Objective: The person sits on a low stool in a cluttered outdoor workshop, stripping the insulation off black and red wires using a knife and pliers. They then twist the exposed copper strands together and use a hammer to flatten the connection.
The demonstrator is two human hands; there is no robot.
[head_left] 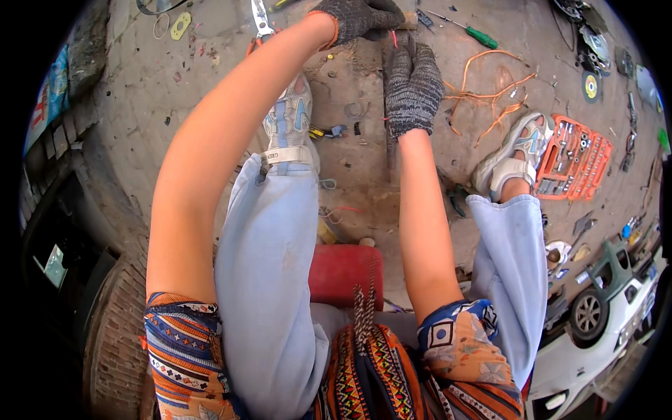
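Both my hands wear dark grey knit gloves and meet near the top edge of the view. My left hand [358,19], its glove edged in orange, reaches in from the left with fingers curled; what they hold is hidden. My right hand [414,94] points away from me, its fingers drawn together at the tips over something too small to make out. A short thin red piece [394,39], perhaps wire, shows between the hands. Beside the right hand, a narrow dark strip [391,157] runs along the ground. A small brown block [409,20] lies just past the fingertips.
Orange-handled snips [262,22] lie left of my left hand. To the right are a green-handled screwdriver [481,36], tangled orange cord [483,96] and an open orange socket set [575,159]. My feet flank the work spot. A white toy-like car [595,350] stands lower right.
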